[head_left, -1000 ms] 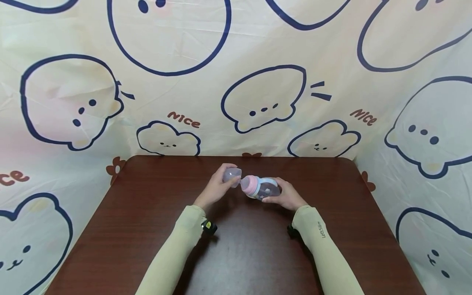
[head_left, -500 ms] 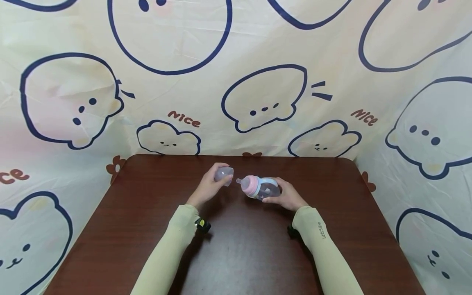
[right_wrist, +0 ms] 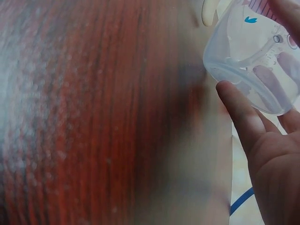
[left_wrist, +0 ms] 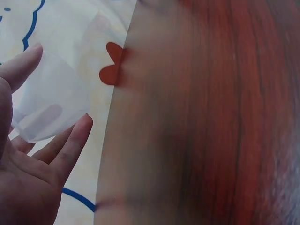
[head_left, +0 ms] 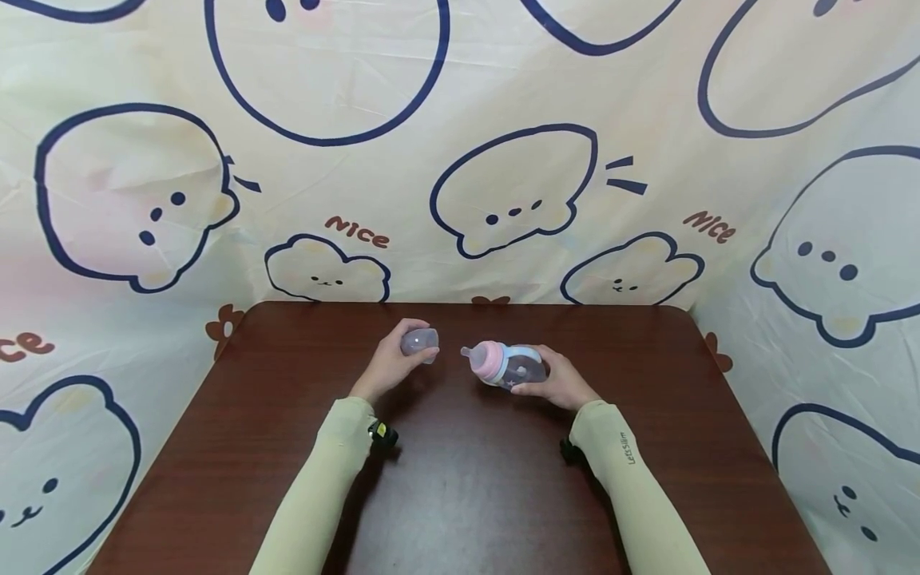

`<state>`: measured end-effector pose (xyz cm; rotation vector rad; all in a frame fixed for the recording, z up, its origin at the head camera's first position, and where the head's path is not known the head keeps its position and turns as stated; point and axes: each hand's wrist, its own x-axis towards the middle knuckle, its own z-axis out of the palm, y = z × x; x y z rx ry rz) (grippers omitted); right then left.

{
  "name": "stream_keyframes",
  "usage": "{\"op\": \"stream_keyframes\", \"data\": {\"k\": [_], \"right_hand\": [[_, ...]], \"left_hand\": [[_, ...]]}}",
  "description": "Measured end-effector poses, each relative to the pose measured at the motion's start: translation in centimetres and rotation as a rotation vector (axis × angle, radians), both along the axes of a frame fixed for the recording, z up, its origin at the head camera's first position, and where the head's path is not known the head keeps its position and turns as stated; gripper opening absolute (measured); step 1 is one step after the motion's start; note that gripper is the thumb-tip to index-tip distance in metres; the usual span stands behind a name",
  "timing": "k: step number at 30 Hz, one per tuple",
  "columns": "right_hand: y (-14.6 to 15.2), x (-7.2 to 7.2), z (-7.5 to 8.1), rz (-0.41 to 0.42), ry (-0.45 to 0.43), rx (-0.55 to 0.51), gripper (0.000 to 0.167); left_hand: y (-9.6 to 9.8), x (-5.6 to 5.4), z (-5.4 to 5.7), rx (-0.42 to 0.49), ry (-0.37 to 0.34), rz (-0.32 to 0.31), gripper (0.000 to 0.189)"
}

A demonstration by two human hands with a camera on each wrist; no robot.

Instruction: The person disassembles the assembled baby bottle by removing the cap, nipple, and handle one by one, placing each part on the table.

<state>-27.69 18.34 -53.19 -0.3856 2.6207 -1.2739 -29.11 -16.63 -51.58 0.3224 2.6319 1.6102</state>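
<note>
Above the far half of the table, my left hand (head_left: 389, 363) holds a clear, cup-shaped bottle cap (head_left: 419, 342) between thumb and fingers. In the left wrist view the see-through cap (left_wrist: 58, 96) shows fingers behind it. My right hand (head_left: 564, 382) grips a baby bottle (head_left: 523, 369) round its clear lower body. The bottle lies tilted on its side in the air, its pink collar and bare teat pointing left toward the cap, with a gap between them. A light blue handle shows at its neck. In the right wrist view, the bottle's base (right_wrist: 253, 77) rests against the fingers.
Both hands are over a dark brown wooden table (head_left: 460, 495) with rounded far corners. A cream cloth (head_left: 402, 184) printed with cartoon outlines hangs behind the table and along both sides.
My left hand has moved left with the cap, drawing it off the teat and widening the gap. The right hand and the bottle have stayed in place.
</note>
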Motion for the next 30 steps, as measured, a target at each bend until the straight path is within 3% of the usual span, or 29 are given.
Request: {"op": "stream_keyframes", "data": {"k": [14,23,30], "right_hand": [[0.3,-0.1,-0.3,-0.011,-0.033,-0.021,0.086],[0.1,0.0,-0.1,0.003,-0.026,-0.022,0.082],[0.3,-0.2,-0.1,0.005,-0.026,-0.008,0.083]], "left_hand": [[-3.5,-2.0,-0.8,-0.065,-0.014,0.081,0.061],[-6.8,-2.5,-0.1,-0.106,-0.036,0.144,0.065],[-7.8,-2.6,0.3,-0.102,-0.045,0.203,0.069]]}}
